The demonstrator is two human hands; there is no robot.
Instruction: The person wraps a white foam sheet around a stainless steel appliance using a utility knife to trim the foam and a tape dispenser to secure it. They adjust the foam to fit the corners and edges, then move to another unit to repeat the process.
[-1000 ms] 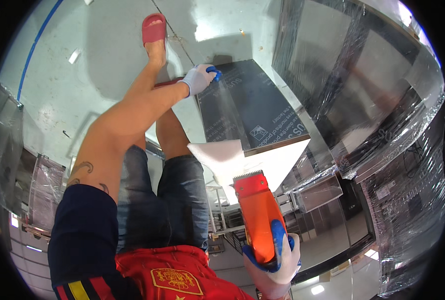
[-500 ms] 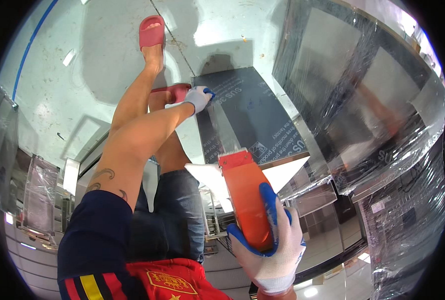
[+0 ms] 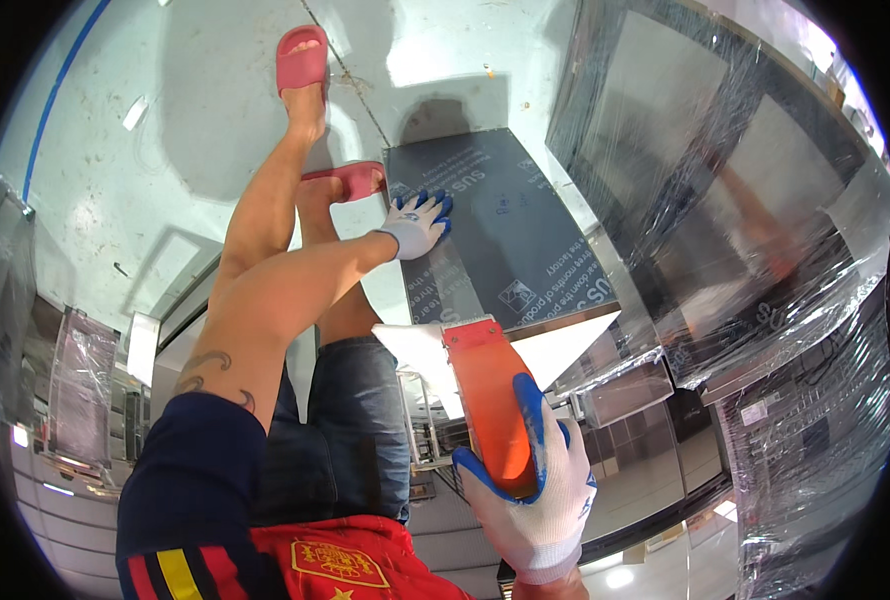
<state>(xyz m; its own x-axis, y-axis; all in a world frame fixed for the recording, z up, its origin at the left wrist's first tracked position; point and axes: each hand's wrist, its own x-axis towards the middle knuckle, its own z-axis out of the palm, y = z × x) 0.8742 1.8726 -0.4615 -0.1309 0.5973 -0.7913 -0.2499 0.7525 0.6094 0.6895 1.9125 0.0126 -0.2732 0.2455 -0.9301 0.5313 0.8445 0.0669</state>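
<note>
fingers (image 3: 446, 206) of the left hand spread on the dark panel (image 3: 515, 230)

left hand (image 3: 417, 232): digits released, palm down on the panel's left side, over a clear tape strip (image 3: 457, 286). right hand (image 3: 540, 490): digits grasping the orange tape dispenser (image 3: 492, 405), at the panel's lower end (whether its toothed head touches is unclear). from the left fingers, the dispenser lies down the panel's length, long axes roughly parallel; the right hand is nearer, gripping its rear.
</note>
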